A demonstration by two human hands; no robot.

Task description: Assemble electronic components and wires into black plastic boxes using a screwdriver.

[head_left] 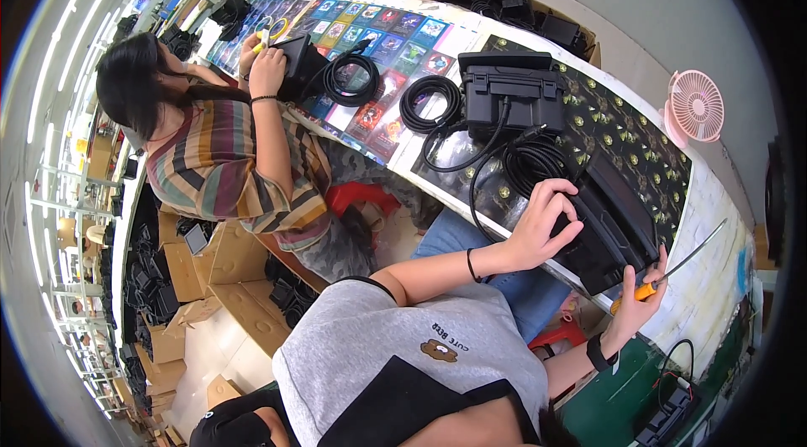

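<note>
A black plastic case (601, 233) is tilted at the near edge of the table in front of me. My left hand (546, 226) is at its left side, fingers bent and thumb and fingertips close together by the case; anything between them is too small to make out. My right hand (643, 297) is closed around a screwdriver (635, 296) with an orange handle. Its long metal shaft points up and away to the right, and my fingertips touch the case's right end. A coil of black cable (534, 163) lies just beyond the case.
Another black case (513, 94) stands farther back beside a coiled cable (430, 104). A pink fan (695, 107) is at the table's far right edge. To my left a co-worker (235, 144) handles another black case (298, 65). Cardboard boxes (239, 266) stand on the floor.
</note>
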